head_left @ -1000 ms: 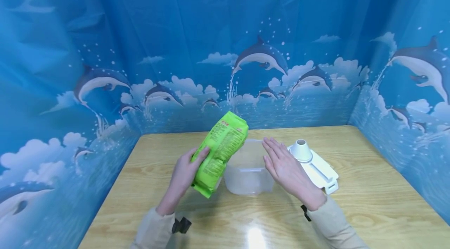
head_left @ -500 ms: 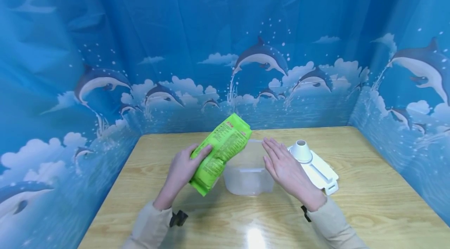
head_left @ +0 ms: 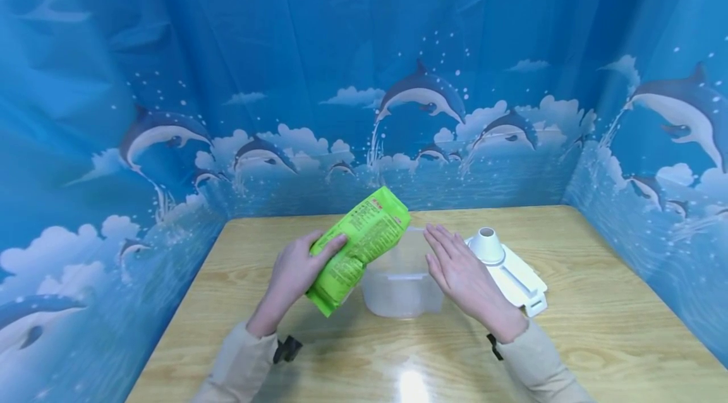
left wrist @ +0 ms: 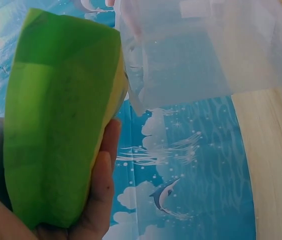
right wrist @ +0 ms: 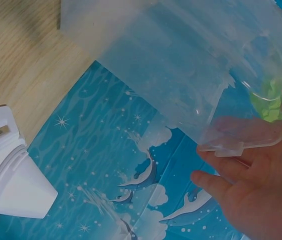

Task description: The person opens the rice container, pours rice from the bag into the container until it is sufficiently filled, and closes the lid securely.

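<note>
A bright green plastic packet (head_left: 361, 242) with dense printing on its face is gripped by my left hand (head_left: 292, 267), the thumb across its front and the fingers behind. It leans with its upper end to the right, over the left part of a clear plastic container (head_left: 400, 299). The container stands on the table with its open top up. At its right side is my right hand (head_left: 463, 276), fingers straight and back up. In the right wrist view the fingers (right wrist: 226, 165) lie right at the container's rim. The packet (left wrist: 56, 115) fills much of the left wrist view.
Right of the container lies a white lid (head_left: 523, 286) with a cone-shaped spout (head_left: 487, 245) and a slot. The wooden table (head_left: 603, 333) ends at the back and sides against blue dolphin-print curtains (head_left: 318, 43).
The packet's upper end has tipped slightly right and down, towards the container, as my left hand turned a little. My right hand, container and lid stay in place.
</note>
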### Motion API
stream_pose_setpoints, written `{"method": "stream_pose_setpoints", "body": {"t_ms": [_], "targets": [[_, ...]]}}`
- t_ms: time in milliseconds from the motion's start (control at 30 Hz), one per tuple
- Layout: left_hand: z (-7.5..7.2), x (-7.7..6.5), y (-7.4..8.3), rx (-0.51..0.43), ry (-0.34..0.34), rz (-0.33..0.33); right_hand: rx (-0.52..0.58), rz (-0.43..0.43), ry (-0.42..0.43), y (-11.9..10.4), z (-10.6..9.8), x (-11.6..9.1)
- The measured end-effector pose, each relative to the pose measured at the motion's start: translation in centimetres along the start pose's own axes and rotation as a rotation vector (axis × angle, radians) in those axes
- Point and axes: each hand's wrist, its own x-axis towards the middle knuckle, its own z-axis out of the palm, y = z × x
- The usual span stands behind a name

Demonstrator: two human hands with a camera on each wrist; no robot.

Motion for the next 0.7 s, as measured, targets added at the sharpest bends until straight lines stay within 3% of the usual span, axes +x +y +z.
{"method": "stream_pose_setpoints", "body": {"t_ms": [700], "targets": [[-0.35,0.3,0.34,0.045,-0.027,0.009,-0.001,0.003,-0.024,0.02,-0.14,-0.04]]}}
